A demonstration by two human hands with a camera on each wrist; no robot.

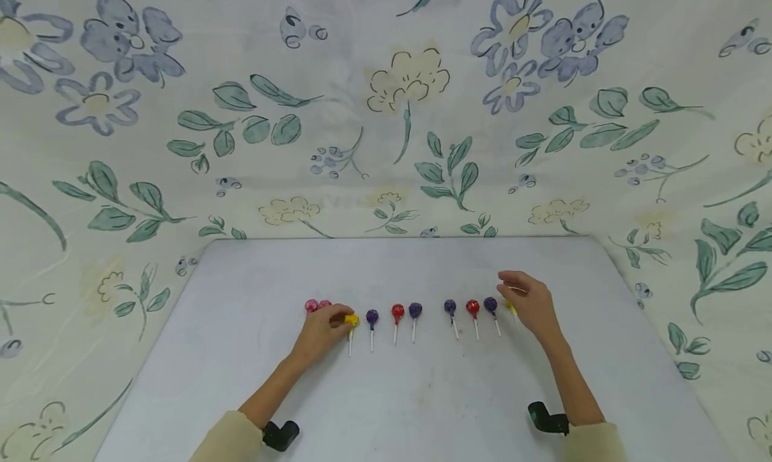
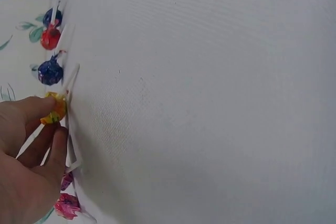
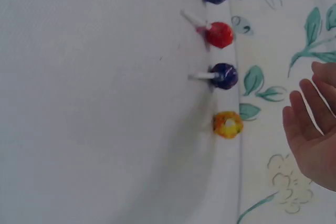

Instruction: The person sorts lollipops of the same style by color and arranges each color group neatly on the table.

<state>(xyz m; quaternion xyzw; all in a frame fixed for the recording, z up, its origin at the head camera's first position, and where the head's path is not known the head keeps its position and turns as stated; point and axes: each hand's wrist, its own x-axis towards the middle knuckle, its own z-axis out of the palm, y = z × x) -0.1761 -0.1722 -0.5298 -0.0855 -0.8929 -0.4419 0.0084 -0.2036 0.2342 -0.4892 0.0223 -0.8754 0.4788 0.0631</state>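
Observation:
My left hand (image 1: 321,334) pinches the head of a yellow lollipop (image 2: 54,109) between thumb and fingers, its white stick pointing toward me. Two pink lollipops (image 1: 311,306) lie left of that hand, partly hidden behind it. To its right come a purple lollipop (image 1: 372,316), a red one (image 1: 397,312) and another purple one (image 1: 415,310). Farther right, a red lollipop (image 1: 473,306) lies between two purple ones (image 3: 224,76). At that end is a second yellow lollipop (image 3: 228,125); my right hand (image 1: 531,304) hovers beside it, fingers loosely bent and holding nothing.
The lollipops lie in a row on a white table (image 1: 398,408), sticks toward me. Flower-patterned cloth (image 1: 338,113) rises behind the table's far edge and hangs at both sides. A black wrist-worn device (image 1: 547,418) shows at each sleeve.

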